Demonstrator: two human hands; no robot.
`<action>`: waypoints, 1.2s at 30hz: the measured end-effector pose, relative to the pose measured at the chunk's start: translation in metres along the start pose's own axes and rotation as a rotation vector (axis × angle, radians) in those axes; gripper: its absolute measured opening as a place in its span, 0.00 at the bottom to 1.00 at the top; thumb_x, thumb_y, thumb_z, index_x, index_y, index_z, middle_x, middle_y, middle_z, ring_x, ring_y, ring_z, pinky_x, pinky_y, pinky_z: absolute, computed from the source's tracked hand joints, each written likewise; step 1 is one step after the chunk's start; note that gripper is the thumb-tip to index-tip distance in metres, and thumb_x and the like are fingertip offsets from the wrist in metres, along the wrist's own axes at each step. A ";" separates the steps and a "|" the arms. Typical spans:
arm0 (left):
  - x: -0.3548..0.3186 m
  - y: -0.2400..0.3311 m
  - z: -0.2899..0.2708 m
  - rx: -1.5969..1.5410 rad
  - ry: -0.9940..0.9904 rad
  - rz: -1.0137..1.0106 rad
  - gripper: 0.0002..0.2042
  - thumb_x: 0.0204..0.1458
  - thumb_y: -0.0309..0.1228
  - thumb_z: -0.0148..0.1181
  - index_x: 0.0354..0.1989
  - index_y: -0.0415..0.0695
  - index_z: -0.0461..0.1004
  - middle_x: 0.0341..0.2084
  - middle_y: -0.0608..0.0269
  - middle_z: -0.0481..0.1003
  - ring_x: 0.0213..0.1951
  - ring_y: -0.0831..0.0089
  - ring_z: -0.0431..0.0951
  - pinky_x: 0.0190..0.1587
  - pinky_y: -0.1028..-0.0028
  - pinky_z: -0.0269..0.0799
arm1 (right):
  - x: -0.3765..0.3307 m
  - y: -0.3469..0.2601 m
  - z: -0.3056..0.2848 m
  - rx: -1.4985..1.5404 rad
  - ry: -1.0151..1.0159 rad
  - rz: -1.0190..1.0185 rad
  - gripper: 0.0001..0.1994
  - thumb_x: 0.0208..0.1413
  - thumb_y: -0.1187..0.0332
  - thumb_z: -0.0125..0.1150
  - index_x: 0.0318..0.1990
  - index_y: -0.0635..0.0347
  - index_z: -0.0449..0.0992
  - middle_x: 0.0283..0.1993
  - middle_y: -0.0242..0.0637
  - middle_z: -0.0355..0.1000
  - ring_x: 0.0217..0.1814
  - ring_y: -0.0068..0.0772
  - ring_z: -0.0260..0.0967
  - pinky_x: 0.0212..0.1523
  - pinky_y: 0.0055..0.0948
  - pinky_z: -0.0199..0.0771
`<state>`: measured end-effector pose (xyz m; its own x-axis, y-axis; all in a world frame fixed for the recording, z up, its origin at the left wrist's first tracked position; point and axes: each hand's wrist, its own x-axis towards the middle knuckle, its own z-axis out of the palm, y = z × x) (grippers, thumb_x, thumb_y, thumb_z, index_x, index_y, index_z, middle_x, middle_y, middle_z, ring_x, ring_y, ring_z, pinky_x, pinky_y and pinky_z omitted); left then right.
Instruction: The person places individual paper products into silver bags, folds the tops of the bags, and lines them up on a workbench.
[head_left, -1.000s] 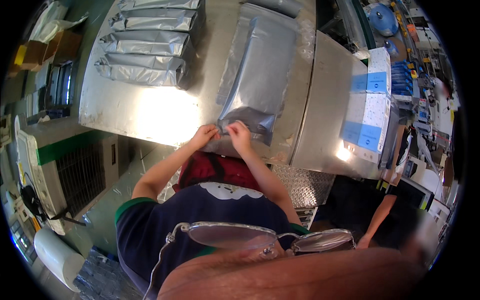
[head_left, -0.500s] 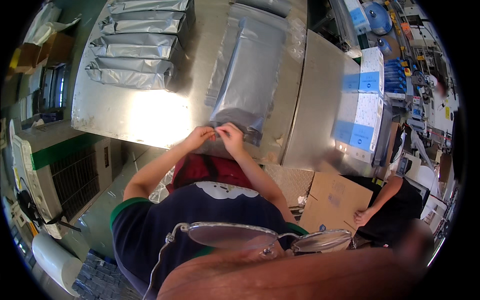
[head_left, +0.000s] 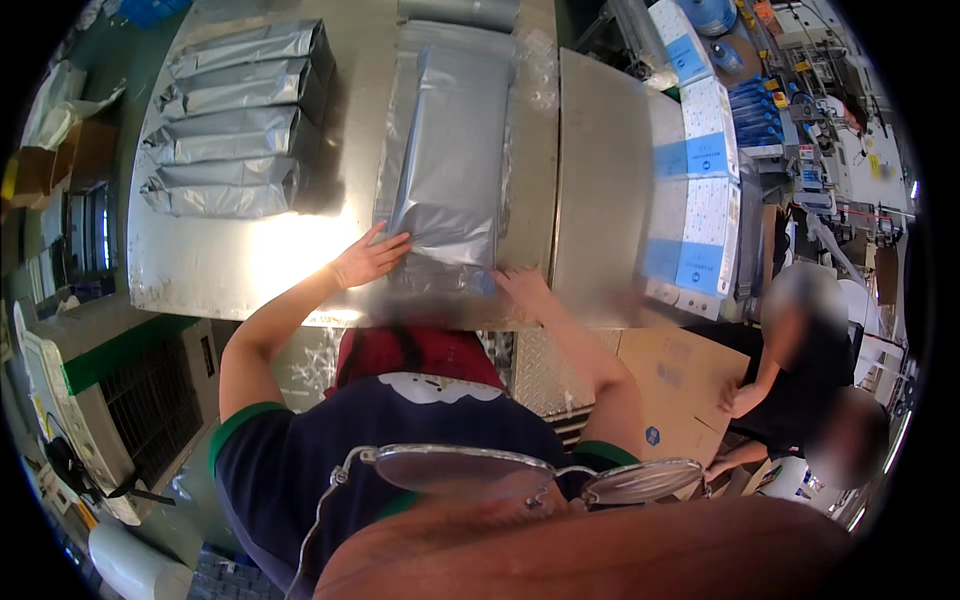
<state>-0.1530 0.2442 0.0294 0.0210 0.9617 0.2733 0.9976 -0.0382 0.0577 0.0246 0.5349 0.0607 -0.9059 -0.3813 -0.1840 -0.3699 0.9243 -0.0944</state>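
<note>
A filled silver foil bag (head_left: 455, 150) lies lengthwise on the metal table before me, on top of flat silver sheeting that shows along both its sides. My left hand (head_left: 370, 258) rests with fingers spread at the bag's near left edge, fingertips on the foil. At the near right corner is my right hand (head_left: 522, 288), its fingers partly stretched out and touching the bag's end. Crumpled foil marks the near end between the two hands. Several more filled silver bags (head_left: 225, 135) lie side by side in a row at the far left.
White and blue cartons (head_left: 705, 240) stand stacked on the right part of the metal table (head_left: 610, 190). A cardboard box (head_left: 665, 375) sits below the right edge, with a co-worker's hand (head_left: 740, 398) at it. A grilled machine (head_left: 150, 390) stands at left.
My hands were together at the bag's near end, fingers pinched; now they are apart, one at each side. The co-worker by the cardboard box has shifted, and a second person's arm shows there.
</note>
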 end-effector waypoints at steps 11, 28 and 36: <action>0.053 -0.029 0.053 -1.044 0.624 -1.616 0.20 0.45 0.40 0.50 0.08 0.39 0.61 0.04 0.61 0.58 0.09 0.73 0.53 0.16 0.71 0.52 | 0.091 0.023 0.021 0.917 0.566 0.877 0.09 0.47 0.69 0.45 0.27 0.64 0.71 0.26 0.45 0.68 0.29 0.41 0.65 0.31 0.33 0.63; 0.004 0.007 -0.148 -0.653 -0.140 -1.068 0.49 0.20 0.30 0.63 0.56 0.42 0.40 0.47 0.51 0.58 0.50 0.58 0.58 0.52 0.68 0.50 | -0.147 0.308 -0.027 0.085 0.135 1.340 0.28 0.37 0.66 0.57 0.48 0.64 0.57 0.48 0.47 0.58 0.47 0.39 0.59 0.43 0.32 0.61; -0.184 -0.024 -0.173 0.195 -0.682 -1.030 0.38 0.24 0.26 0.58 0.51 0.43 0.50 0.46 0.59 0.57 0.52 0.65 0.54 0.54 0.54 0.42 | -0.197 0.245 -0.063 0.369 0.508 1.300 0.37 0.28 0.73 0.59 0.53 0.63 0.50 0.52 0.51 0.52 0.51 0.45 0.52 0.49 0.34 0.52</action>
<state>-0.1922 0.0213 0.1437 -0.8028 0.4673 -0.3703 0.5624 0.7997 -0.2101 0.1001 0.8374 0.1354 -0.5565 0.8306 0.0198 0.7604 0.5187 -0.3908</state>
